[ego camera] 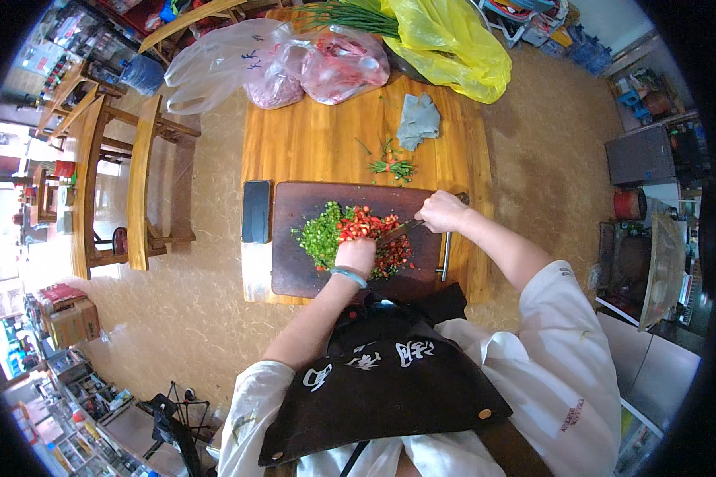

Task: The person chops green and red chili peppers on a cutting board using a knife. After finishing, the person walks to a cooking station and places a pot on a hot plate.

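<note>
My right hand [443,211] is closed round the handle of a kitchen knife [398,231], whose blade slants down to the left over chopped red chilies [367,224]. My left hand [356,256], with a pale bangle at the wrist, rests at the near side of the red heap, close to the blade tip; its fingertips are hidden, so its grip is unclear. Chopped green peppers [319,237] lie to the left on the same dark cutting board [298,280]. The board has a metal handle [446,256] at its right edge.
On the wooden table [334,149], a black phone-like slab [257,211] lies left of the board. Beyond it are a tied green bundle [391,167], a grey-blue cloth [418,121], plastic bags of meat [346,68], and a yellow bag [453,47] beside long green stalks [358,18]. Wooden benches [140,191] stand left.
</note>
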